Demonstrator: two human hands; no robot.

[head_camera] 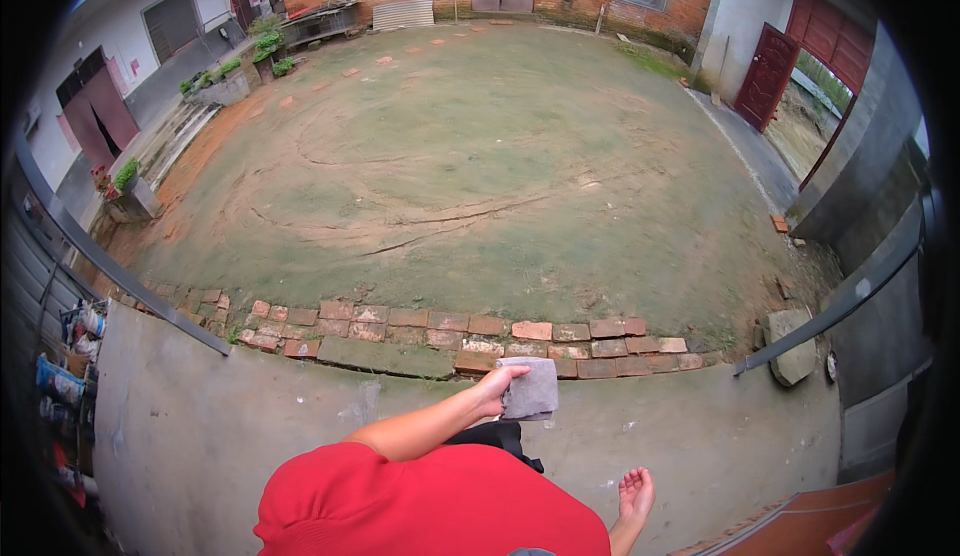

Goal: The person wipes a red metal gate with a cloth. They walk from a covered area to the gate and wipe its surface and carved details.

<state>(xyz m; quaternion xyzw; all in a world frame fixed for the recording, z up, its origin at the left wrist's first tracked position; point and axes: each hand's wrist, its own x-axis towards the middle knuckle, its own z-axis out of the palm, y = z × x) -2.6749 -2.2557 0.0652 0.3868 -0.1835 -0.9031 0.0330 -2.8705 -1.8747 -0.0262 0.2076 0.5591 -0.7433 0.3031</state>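
Note:
A folded grey cloth [531, 389] is held out in front of the body by my left hand [498, 391], with the thumb on top near the cloth's left edge. Beyond the cloth runs a low border of red bricks [450, 321]. My right hand [637, 492] hangs low at the right side, palm turned up and fingers loosely curled, with nothing seen in it. Below the cloth, part of a black item [499, 436] shows in front of the red shirt.
Past the bricks lies a mossy earth yard [480, 181]. Grey metal posts [832, 320] stand on both sides. A stone block [791, 350] is at the right, piled containers [64, 383] at the left. A red door [766, 76] stands open at the far right.

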